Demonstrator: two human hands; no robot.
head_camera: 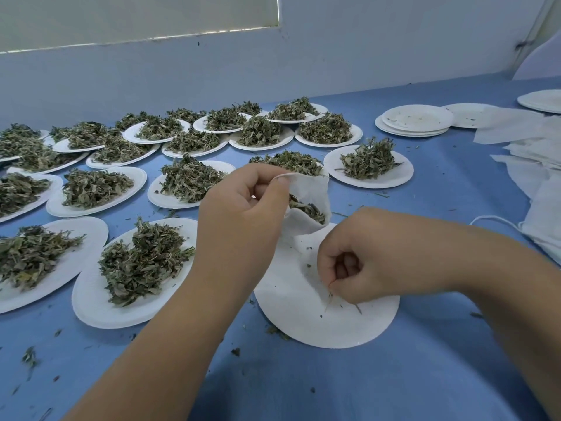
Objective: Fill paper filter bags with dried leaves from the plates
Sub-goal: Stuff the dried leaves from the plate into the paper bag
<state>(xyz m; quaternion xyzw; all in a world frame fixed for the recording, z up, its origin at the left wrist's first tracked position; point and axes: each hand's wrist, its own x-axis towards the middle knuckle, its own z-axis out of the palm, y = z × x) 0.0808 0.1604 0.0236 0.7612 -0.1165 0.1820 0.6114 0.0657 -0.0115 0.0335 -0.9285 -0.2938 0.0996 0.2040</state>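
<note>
Across the left and far side of the blue cloth (425,375), white plates (91,305) stand close together, several overlapping at the rims, each heaped with dried leaves (142,262). The left forearm covers the right edge of the nearest heaped plate. The left hand (243,214) pinches the rim of a filter bag (312,189), holding its mouth open with leaves inside; hand and bag hide part of a plate behind. Just below, the right hand (364,262), fingers curled tight, pinches thin stems (329,299) on a nearly bare plate (318,326). Far right lie stacked emptied plates (416,120) and a pile of flat bags (540,147).
</note>
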